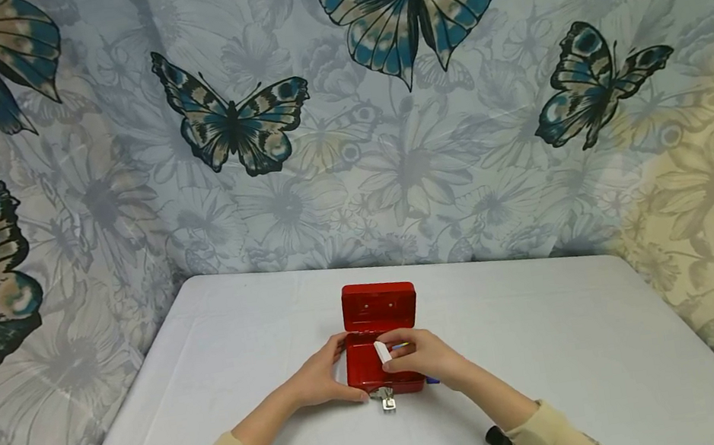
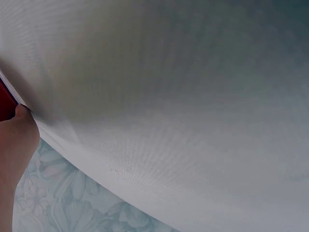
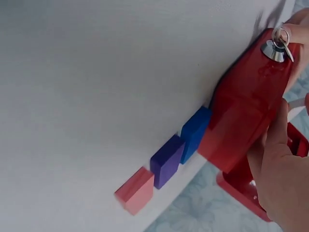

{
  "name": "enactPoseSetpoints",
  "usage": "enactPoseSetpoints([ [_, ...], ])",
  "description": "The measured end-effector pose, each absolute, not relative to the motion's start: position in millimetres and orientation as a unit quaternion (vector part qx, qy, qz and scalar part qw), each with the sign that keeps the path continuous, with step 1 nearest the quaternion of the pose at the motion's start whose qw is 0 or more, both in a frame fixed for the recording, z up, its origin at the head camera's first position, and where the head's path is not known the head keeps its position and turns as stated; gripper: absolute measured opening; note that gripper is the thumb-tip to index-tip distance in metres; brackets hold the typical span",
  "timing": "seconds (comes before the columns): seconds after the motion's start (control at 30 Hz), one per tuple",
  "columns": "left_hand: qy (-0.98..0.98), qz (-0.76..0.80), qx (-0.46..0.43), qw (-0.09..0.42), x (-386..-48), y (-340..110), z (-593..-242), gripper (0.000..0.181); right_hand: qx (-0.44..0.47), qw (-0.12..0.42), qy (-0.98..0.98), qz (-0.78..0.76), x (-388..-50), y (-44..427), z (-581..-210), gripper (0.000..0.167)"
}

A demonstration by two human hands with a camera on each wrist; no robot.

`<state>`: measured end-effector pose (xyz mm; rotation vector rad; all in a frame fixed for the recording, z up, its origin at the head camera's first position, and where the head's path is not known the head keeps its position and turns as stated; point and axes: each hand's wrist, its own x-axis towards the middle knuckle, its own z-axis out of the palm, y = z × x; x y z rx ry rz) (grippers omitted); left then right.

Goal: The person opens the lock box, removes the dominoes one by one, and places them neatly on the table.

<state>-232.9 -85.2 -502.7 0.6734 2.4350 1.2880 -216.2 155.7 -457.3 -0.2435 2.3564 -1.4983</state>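
Observation:
A small red metal cash box (image 1: 367,363) stands on the table with its lid (image 1: 380,307) raised. My left hand (image 1: 314,379) holds the box at its left side, thumb by the front corner and fingers farther back. Between the thumb and fingers of my right hand (image 1: 428,354) is a small white block (image 1: 383,352), pinched above the box's opening. Keys on a ring (image 1: 388,403) hang from the lock at the front. Part of the box's inside is hidden by my right hand. The left wrist view catches only an edge of the box (image 2: 6,104).
Alongside the box's right side, the right wrist view shows a blue block (image 3: 195,128), a purple block (image 3: 166,162) and a pink block (image 3: 136,191) in a row. A black object (image 1: 501,443) lies by my right sleeve. Butterfly-patterned fabric (image 1: 287,217) hangs behind the white table (image 1: 259,306).

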Motion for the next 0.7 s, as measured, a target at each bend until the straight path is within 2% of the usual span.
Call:
enactPoseSetpoints([
  [0.7, 0.855, 0.443, 0.225, 0.153, -232.1, -83.6, -502.8, 0.106, -0.021, 0.181, 0.793, -0.581, -203.4, 199.0, -452.7, 0.053],
])
